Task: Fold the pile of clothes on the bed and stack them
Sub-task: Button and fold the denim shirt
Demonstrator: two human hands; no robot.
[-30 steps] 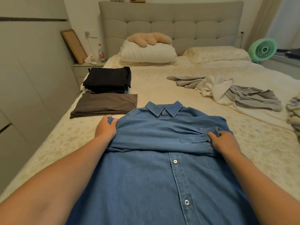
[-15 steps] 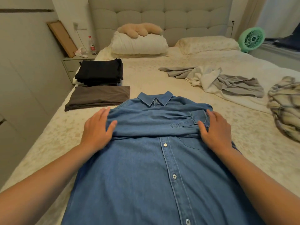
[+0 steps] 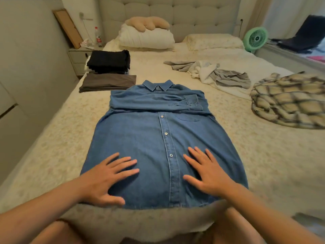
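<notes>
Pressing flat with fingers spread, the left hand (image 3: 105, 175) and right hand (image 3: 209, 171) rest on the blue shirt (image 3: 163, 138) near the bed (image 3: 52, 147) edge — sleeves folded. Folded clothes (image 3: 109, 71) stacked far left — loose clothes (image 3: 219, 74) remain far right.

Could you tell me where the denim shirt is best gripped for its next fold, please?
Probably at the hem's two corners, from the near edge. The denim shirt lies flat, buttons up, sleeves already folded across the chest. The left hand and right hand rest open just above that hem.
</notes>
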